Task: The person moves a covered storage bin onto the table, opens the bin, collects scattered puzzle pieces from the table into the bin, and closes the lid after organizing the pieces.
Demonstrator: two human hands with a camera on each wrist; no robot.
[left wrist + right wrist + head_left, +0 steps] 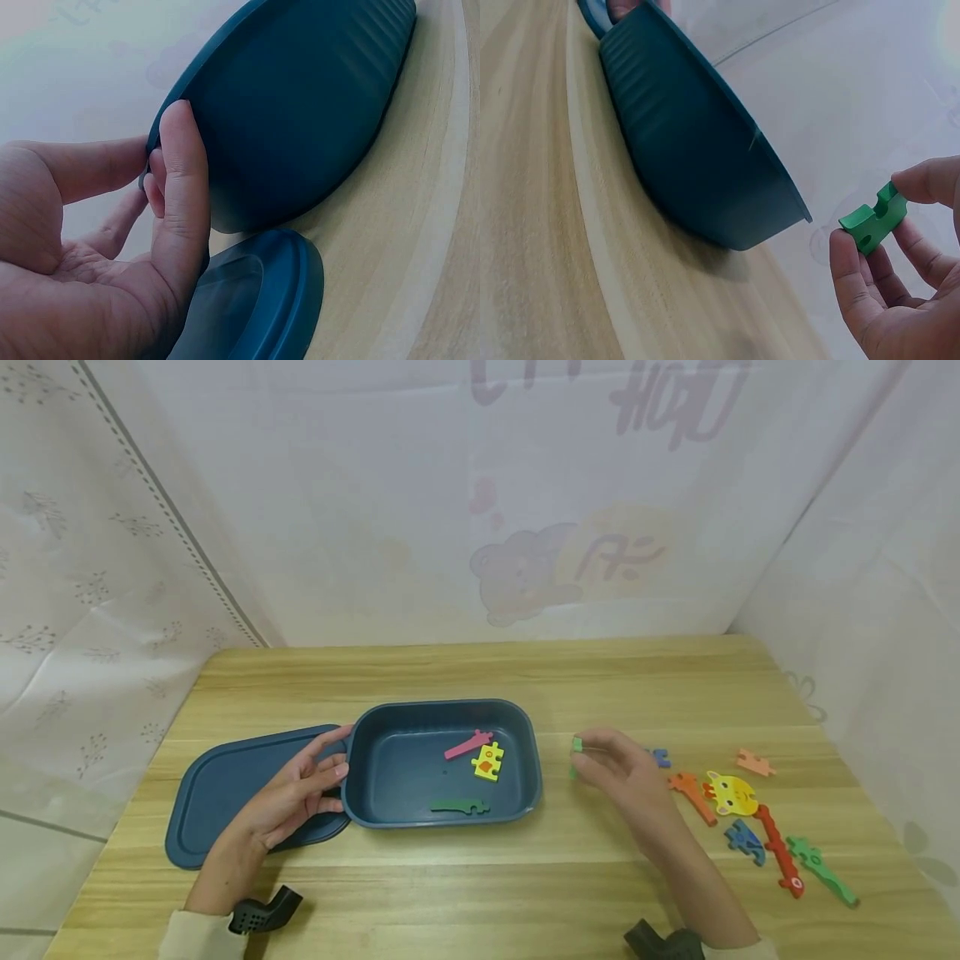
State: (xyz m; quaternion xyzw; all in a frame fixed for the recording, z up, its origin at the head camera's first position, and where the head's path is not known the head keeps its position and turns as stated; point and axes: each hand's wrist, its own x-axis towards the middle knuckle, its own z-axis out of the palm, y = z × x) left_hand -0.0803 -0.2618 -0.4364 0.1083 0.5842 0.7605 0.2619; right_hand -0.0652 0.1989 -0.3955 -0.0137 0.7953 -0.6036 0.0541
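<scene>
Pinching a small green puzzle piece [577,745], the right hand [618,768] is right of the middle in the head view, near the blue box [397,777]. Three other pieces [488,762] lie in the box, and loose pieces [733,795] lie at the lower right. In the left wrist view, the left hand [112,285] holds the box's edge, with the lid [296,292] below. In the right wrist view, the green piece is at the right, apart from the box. I think this step puts it in or takes it out; I cannot tell which. Next calls for a firm pinch and a steady box.
</scene>
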